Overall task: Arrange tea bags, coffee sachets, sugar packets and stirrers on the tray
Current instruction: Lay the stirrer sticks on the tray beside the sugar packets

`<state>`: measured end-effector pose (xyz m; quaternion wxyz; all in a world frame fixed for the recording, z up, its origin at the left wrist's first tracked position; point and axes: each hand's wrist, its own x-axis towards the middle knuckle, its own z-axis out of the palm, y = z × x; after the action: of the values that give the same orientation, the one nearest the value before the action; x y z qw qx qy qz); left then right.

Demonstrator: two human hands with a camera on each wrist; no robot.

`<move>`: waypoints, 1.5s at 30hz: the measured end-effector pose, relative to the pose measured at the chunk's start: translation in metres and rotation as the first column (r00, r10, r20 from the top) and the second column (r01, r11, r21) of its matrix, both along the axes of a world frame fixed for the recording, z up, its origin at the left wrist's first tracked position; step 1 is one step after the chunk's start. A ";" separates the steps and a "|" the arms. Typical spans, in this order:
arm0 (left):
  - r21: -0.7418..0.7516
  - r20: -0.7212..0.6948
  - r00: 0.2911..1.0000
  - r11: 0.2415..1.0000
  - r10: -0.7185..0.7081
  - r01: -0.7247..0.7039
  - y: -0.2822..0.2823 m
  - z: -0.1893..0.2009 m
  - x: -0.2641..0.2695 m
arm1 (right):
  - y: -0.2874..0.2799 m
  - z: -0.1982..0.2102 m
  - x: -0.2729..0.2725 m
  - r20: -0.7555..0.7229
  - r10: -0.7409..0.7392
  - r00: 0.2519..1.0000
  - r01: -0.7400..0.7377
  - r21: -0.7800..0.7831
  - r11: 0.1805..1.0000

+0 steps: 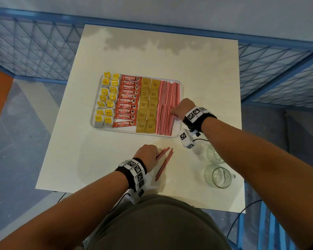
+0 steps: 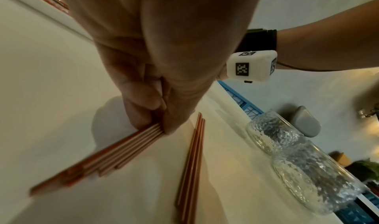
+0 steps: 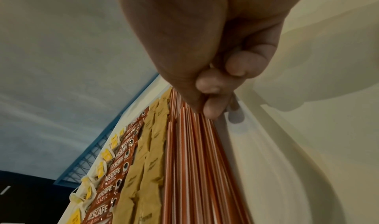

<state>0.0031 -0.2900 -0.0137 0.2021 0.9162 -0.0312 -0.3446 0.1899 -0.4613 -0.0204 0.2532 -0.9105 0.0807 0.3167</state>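
The left hand [image 1: 147,152] is curled around a small bundle of red-and-white stirrers [image 2: 98,161], pinched between thumb and fingers just above the worktop [image 1: 197,73]. The bundle's long axis runs diagonally, from the hand toward the tray. Just beside it, a second loose group of stirrers [image 1: 164,164] lies flat on the worktop on a nearly parallel diagonal.

The right hand [image 1: 181,109] is held at the right side of the tray [image 1: 181,91], fingers curled, fingertips [image 3: 213,112] pressed on the outermost stirrers of the near block. Whether a stirrer is pinched cannot be told.

On the tray, the stirrer rows [image 1: 168,98] occupy the right section, long axes running near to far. A bare strip of tray remains between them and the right rim. Leftward follow brown sugar packets [image 1: 148,105], coffee sachets [image 1: 127,101] laid crosswise, and tea bags [image 1: 106,100] at the left rim.

Two glass mugs [image 1: 217,175] stand near the worktop's right near edge. Open worktop extends beyond the tray's far side.
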 end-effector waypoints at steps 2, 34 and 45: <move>-0.014 -0.001 1.000 1.000 0.010 -0.010 0.000 0.000 0.000 | 0.002 0.002 -0.002 0.026 0.026 0.999 -0.025 -0.048 0.999; -0.211 -0.087 0.940 0.916 0.329 -0.340 0.017 0.003 -0.003 | -0.006 -0.007 -0.150 0.043 0.072 0.996 -0.082 0.329 0.941; -0.318 -0.094 0.929 0.874 0.357 -0.368 0.020 0.000 -0.003 | -0.002 -0.001 -0.152 0.036 0.056 0.998 -0.066 0.419 0.906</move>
<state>0.0004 -0.2699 -0.0137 0.4141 0.8531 0.0868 -0.3052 0.0384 -0.4631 -0.0210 0.4338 -0.8406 -0.0206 0.3238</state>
